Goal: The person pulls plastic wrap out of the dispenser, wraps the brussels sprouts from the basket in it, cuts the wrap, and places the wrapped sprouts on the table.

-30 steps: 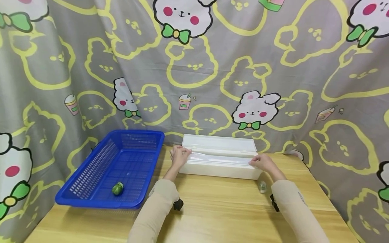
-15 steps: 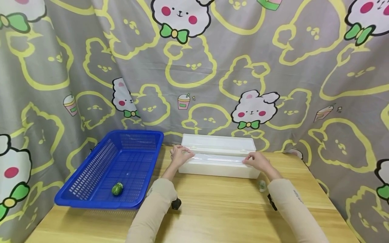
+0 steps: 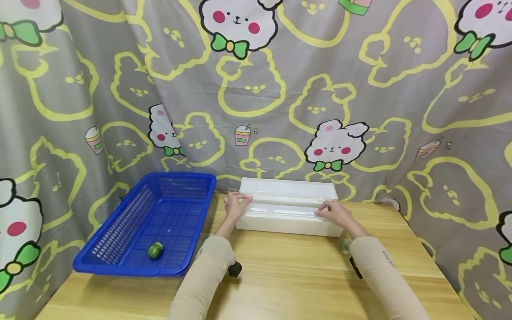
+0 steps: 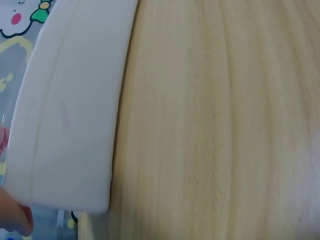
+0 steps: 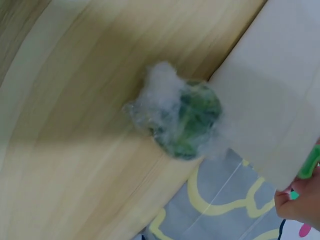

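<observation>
A long white cling film dispenser stands at the back of the table, its lid raised. Clear cling film lies across its front opening. At the left end my left hand pinches the film between thumb and fingers. My right hand pinches at the film a little in from the right end. A green sprout-like vegetable wrapped in clear film lies on the table by the box's right end, also seen below my right wrist in the head view.
To the left stands a blue plastic basket holding one bare green sprout-like vegetable. A patterned curtain hangs right behind the wooden table.
My right hand has slid left along the box's front edge, away from its right end. The left hand has stayed at the left end.
</observation>
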A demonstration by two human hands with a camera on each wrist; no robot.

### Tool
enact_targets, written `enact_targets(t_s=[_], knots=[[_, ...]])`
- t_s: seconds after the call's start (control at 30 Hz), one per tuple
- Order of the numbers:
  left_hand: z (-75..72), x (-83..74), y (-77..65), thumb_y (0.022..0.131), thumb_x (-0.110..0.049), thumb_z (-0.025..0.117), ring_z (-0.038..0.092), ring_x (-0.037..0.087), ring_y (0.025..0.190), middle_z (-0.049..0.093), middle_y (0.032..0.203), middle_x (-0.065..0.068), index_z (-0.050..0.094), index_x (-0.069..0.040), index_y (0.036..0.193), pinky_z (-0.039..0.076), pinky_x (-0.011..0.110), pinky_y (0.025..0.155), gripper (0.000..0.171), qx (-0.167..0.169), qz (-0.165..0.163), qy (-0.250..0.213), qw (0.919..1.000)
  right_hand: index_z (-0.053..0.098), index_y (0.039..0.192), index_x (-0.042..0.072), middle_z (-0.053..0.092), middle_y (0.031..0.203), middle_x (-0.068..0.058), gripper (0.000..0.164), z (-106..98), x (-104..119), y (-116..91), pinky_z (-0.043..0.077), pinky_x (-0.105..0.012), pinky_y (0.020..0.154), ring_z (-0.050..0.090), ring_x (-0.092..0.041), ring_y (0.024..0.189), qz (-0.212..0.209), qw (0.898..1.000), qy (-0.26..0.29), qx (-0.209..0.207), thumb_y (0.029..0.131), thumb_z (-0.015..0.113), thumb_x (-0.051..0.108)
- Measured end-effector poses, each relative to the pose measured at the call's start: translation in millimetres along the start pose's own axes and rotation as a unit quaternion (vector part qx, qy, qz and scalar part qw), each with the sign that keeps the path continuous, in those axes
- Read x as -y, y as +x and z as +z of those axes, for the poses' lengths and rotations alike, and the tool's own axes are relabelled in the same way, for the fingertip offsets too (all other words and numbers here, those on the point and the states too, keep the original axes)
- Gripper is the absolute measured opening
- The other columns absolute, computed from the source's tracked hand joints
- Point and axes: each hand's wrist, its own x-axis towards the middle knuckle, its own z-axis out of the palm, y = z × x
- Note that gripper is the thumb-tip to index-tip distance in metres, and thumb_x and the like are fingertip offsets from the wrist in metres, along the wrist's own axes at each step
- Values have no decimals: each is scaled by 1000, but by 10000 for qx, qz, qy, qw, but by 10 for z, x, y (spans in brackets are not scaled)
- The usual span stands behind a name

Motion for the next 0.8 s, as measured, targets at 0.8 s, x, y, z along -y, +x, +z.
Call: enact_targets(t_s=[0.8], knots=[[53, 11, 13, 80, -25, 69, 30, 33, 117, 48, 116, 14, 69, -1, 83, 26, 54, 93, 24, -287, -153, -234, 9992, 65, 74, 10, 56, 75, -3, 12, 49, 62, 114, 29, -51, 73, 50, -20, 73, -154, 9986, -460, -206, 84, 61, 16]])
